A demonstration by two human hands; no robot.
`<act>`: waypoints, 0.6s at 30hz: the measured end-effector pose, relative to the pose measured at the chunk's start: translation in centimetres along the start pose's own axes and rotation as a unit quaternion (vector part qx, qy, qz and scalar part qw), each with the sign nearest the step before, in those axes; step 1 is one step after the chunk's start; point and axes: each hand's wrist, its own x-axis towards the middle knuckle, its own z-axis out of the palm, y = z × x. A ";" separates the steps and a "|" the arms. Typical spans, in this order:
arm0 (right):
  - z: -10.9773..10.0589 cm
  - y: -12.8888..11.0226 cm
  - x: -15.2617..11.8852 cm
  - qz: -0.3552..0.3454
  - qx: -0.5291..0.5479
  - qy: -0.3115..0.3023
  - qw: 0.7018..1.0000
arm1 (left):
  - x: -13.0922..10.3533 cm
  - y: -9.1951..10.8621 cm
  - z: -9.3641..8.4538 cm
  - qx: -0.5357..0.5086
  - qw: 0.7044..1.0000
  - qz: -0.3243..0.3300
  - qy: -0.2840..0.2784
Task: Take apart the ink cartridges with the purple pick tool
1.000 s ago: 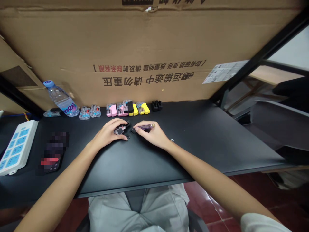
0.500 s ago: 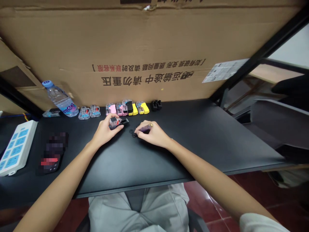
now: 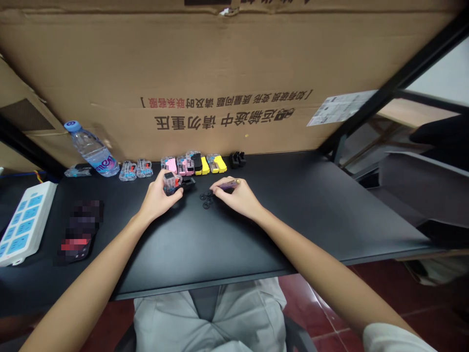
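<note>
My left hand grips a small clear plastic casing with red and black parts, held just above the table. A black piece sticks out of its right end. In my right hand, the fingers pinch a slim purple pen-like tool whose upper end is gold-coloured. Its tip is mostly hidden by the fingers and lies close to several small black rings on the table between my hands. Behind them stand casings with pink parts and casings with yellow parts.
Two clear casings and a water bottle stand at the back left. Black pieces lie at the back right. A white power strip and a blurred dark object are at left. Cardboard walls off the table's back.
My right hand has moved slightly up and right with the tool, uncovering more of the black rings. The casing in my left hand has turned and shifted a little left.
</note>
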 end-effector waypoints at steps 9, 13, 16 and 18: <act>-0.6 -0.2 0.3 0.013 0.003 -0.018 1.000 | 0.1 0.0 0.0 0.018 1.000 0.023 0.004; -0.5 -0.2 0.2 0.025 -0.017 -0.033 0.999 | 0.1 -0.3 0.0 0.011 1.000 0.022 -0.010; -0.6 0.1 0.3 0.031 -0.029 -0.018 0.999 | 0.0 -0.4 0.1 0.014 1.000 0.023 -0.014; -0.6 0.3 0.3 0.031 -0.030 -0.003 0.999 | 0.0 -0.4 0.1 0.019 0.999 0.024 -0.012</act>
